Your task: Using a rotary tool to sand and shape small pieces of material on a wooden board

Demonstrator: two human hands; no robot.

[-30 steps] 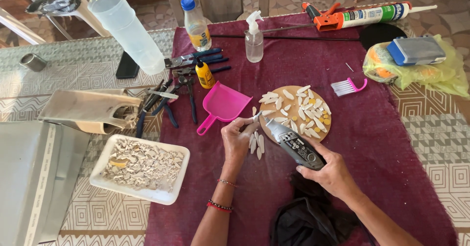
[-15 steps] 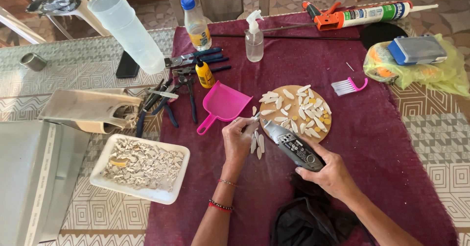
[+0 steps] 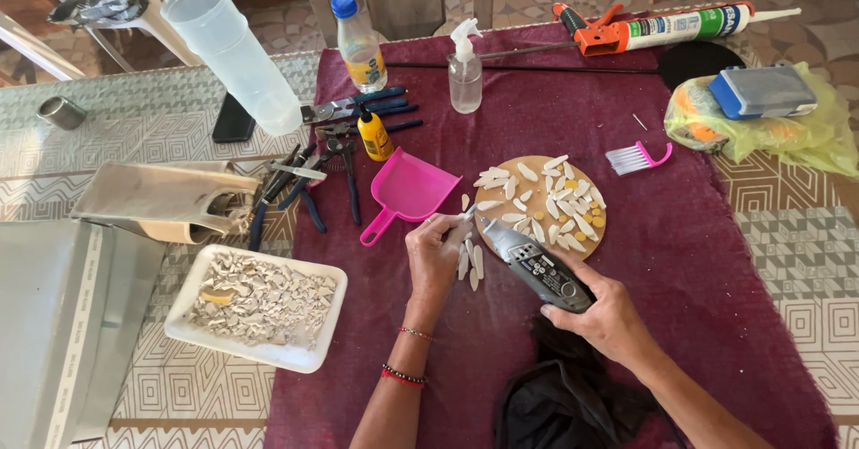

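Around the one round wooden board (image 3: 540, 200): one pink dustpan (image 3: 404, 191) to its left, one pink comb (image 3: 637, 157) to its right, two bottles behind it, one white tray (image 3: 259, 352) of shards at far left, and many pale pieces, too many to count.

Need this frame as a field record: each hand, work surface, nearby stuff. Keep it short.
left hand: pinches a small white piece at the tool's tip
right hand: grips a grey rotary tool, tip pointing at the left fingers
round wooden board: white pieces scattered on it
left of the hands: pink dustpan; white tray of shell fragments
surface: maroon cloth
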